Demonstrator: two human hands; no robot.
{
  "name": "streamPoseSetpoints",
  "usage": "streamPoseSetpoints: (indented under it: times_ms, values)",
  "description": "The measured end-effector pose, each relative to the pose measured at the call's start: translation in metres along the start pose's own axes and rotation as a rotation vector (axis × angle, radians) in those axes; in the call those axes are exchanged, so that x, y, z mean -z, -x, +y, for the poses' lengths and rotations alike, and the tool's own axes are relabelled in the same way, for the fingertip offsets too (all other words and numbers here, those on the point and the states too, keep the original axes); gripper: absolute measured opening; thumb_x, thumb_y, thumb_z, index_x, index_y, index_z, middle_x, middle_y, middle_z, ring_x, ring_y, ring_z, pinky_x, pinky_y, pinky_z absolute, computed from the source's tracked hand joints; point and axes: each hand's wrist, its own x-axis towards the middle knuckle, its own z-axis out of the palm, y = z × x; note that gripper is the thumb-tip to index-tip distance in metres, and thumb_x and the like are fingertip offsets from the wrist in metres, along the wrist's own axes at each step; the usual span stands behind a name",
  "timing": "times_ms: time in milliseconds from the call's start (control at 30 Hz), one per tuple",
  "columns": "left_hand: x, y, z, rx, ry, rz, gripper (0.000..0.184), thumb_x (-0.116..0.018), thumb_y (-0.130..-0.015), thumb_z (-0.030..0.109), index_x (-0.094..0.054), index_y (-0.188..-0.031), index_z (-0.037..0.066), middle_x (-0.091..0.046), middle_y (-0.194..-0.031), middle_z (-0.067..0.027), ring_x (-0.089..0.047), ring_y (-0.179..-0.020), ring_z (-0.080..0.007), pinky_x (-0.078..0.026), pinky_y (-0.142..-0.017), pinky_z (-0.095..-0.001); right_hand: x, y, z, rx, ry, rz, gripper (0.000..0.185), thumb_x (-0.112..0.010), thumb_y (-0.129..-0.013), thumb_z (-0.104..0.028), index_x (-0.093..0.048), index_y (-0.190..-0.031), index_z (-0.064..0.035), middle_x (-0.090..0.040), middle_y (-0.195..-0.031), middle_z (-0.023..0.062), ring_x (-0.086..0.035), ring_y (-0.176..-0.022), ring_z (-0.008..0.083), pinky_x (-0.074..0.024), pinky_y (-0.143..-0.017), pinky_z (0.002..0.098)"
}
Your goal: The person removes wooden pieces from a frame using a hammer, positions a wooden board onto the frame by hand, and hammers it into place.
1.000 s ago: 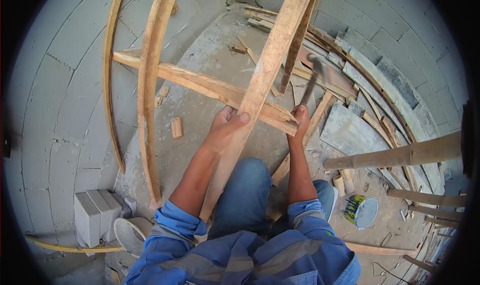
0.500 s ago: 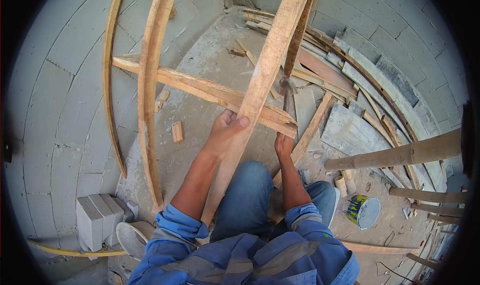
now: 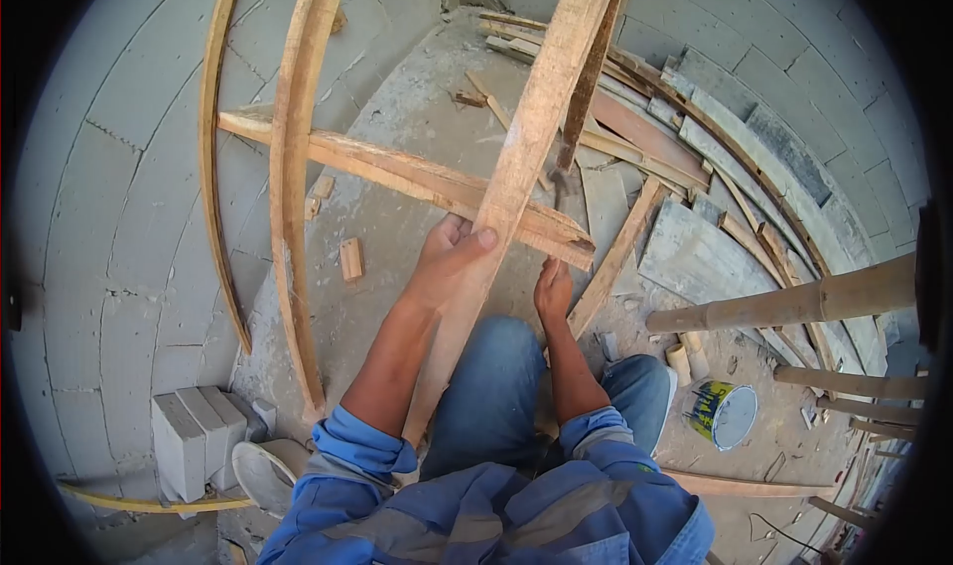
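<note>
Hammer point(image 3: 561, 197) gripped by right hand point(image 3: 553, 291), crossbar point(image 3: 407, 176) partly in front; left hand point(image 3: 444, 265) clasping plank point(image 3: 520, 148)

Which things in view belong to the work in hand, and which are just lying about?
In use, apparently:
hammer, in the right hand
long plank, gripped by the left hand
crosspiece, crossing behind it

Lying about:
labelled bucket
grey blocks
small wood block
grey board

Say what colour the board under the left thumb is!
The board is pale tan-brown, best seen in the head view.
</note>
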Motion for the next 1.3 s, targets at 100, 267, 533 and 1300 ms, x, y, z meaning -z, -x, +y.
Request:
streamPoseSetpoints:
  times_ms: [100, 267, 533, 1300]
  values:
    - [0.0, -0.001, -0.003, 0.003, 0.016, 0.007, 0.081, -0.081, -0.082, 0.047, -0.047, -0.129, -0.009, -0.062, -0.112, -0.0145, -0.062, -0.1, -0.0174, -0.051, -0.087, -0.0307, -0.006, -0.002, 0.016, 0.044, -0.079, 0.057, 0.063, -0.034, -0.106, -0.049, -0.066, -0.105, 0.0055, -0.068, -0.101, 0.0328, -0.064, -0.099, 0.0518, -0.0493, -0.088, 0.0564]
    - [0.007, -0.002, -0.003, 0.013, 0.062, -0.007, 0.078, -0.079, -0.085, 0.034, -0.042, -0.138, -0.009, -0.059, -0.126, -0.0153, -0.059, -0.113, -0.0188, -0.047, -0.097, -0.0311, -0.017, 0.011, 0.075, -0.28, 0.541, -0.291, 0.063, -0.033, -0.106, -0.05, -0.066, -0.108, 0.0035, -0.068, -0.106, 0.0336, -0.066, -0.104, 0.0482, -0.0497, -0.09, 0.0552]
    - [-0.001, -0.002, -0.003, -0.014, 0.01, 0.022, 0.074, -0.08, -0.083, 0.046, -0.049, -0.124, -0.007, -0.062, -0.109, -0.0147, -0.062, -0.095, -0.0163, -0.052, -0.082, -0.0294, 0.011, -0.002, 0.006, 0.129, -0.146, 0.031, 0.053, -0.04, -0.107, -0.04, -0.063, -0.105, 0.0074, -0.066, -0.09, 0.034, -0.066, -0.081, 0.0498, -0.0485, -0.068, 0.0572]
    - [0.004, -0.006, -0.007, -0.03, 0.021, 0.01, 0.071, -0.08, -0.085, 0.044, -0.049, -0.123, -0.007, -0.062, -0.108, -0.0141, -0.062, -0.094, -0.0159, -0.052, -0.082, -0.0292, -0.02, 0.006, 0.08, -0.109, 0.29, -0.115, 0.054, -0.04, -0.107, -0.045, -0.061, -0.099, 0.0047, -0.067, -0.09, 0.0337, -0.066, -0.086, 0.0512, -0.0508, -0.074, 0.056]
